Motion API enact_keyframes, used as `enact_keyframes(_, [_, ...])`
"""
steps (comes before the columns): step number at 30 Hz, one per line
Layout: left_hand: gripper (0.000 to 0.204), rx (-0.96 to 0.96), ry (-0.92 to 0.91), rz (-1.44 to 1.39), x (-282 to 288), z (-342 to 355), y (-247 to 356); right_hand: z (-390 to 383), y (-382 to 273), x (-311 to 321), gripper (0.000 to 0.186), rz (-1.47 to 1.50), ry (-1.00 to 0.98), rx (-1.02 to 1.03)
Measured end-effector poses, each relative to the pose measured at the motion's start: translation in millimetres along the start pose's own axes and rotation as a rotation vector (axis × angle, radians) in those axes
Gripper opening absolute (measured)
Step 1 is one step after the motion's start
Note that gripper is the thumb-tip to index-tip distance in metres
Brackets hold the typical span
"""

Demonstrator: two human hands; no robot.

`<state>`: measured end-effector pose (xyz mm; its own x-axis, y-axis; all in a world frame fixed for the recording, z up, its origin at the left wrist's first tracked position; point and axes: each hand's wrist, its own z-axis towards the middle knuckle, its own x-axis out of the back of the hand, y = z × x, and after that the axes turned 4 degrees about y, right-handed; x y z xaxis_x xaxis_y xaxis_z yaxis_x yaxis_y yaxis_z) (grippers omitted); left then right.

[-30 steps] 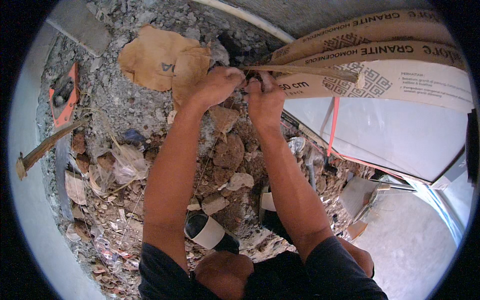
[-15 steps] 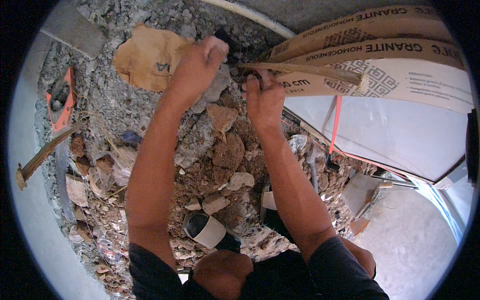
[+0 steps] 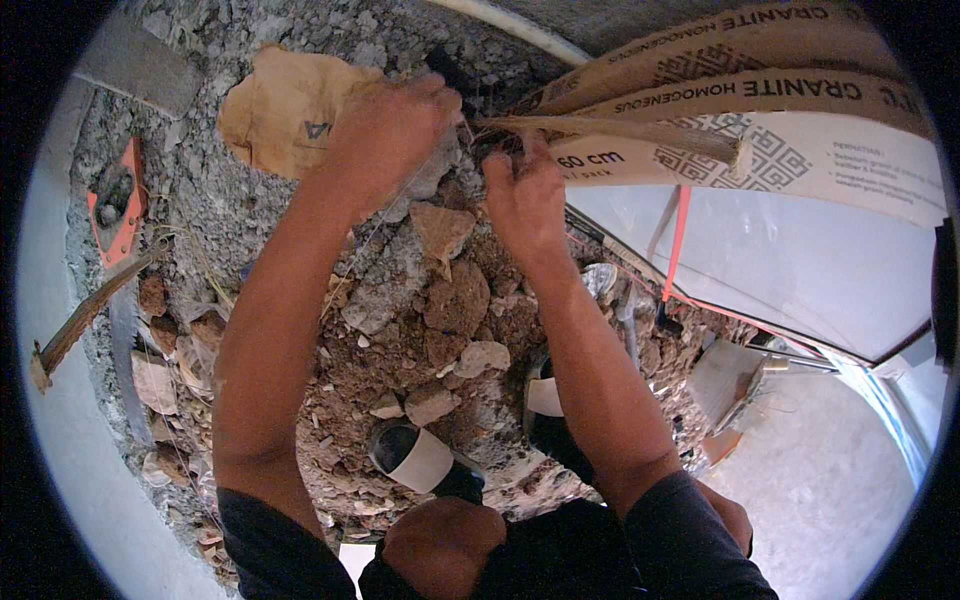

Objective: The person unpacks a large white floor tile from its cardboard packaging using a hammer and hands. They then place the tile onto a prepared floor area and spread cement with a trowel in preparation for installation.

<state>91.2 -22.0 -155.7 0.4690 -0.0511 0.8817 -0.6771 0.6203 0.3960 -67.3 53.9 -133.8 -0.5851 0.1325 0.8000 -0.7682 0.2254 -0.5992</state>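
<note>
Both of my arms reach forward over rubble to the narrow end of a split wooden stick, which slants in front of cardboard cartons. My left hand is closed and slightly blurred, left of that end; whatever its fingers pinch is hidden. Just below the stick's narrow end, my right hand has its fingers curled and pressed together. I cannot make out what lies between them. A small dark piece shows beyond my left fingertips. Partly behind my left hand lies a torn piece of brown paper.
Printed cardboard cartons and a white panel stand on the right. At left are an orange-handled saw and another wooden stick. A pale pipe runs along the back. Loose stones surround my feet.
My left elbow has swung outward to the left, and the left hand has turned slightly. My right hand stays close to the stick's narrow end. The view has shifted a little.
</note>
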Motion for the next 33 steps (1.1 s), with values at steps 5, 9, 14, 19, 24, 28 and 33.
enact_keyframes(5, [0.023, -0.045, 0.059, -0.074, -27.5, 46.3, -9.3, 2.4, 8.9, -2.9, 0.033, 0.043, 0.028, 0.031])
enact_keyframes(9, [0.024, 0.018, 0.037, -0.052, -48.4, 56.6, -3.0, 5.9, 13.4, -3.7, 0.033, -0.004, 0.077, 0.153])
enact_keyframes(14, [0.025, 0.129, 0.036, -0.048, -57.3, 44.8, -3.1, 5.4, 15.6, -4.5, 0.037, 0.051, -0.009, 0.008])
enact_keyframes(19, [0.027, 0.211, 0.049, -0.083, -51.6, 29.9, -4.1, -8.1, 16.6, -4.9, 0.046, 0.036, -0.077, 0.009])
enact_keyframes(24, [0.020, 0.291, 0.141, -0.219, -41.9, 16.5, -1.8, -31.7, 20.4, 3.5, 0.050, -0.004, -0.069, 0.073])
enact_keyframes(28, [0.020, 0.295, 0.220, -0.326, -30.3, 0.3, -2.1, -36.1, 27.7, 24.9, 0.041, -0.140, -0.125, 0.262])
enact_keyframes(33, [0.023, 0.320, 0.283, -0.268, -7.6, -24.9, 6.6, -36.7, 30.8, 74.7, 0.035, -0.325, -0.414, 0.274])
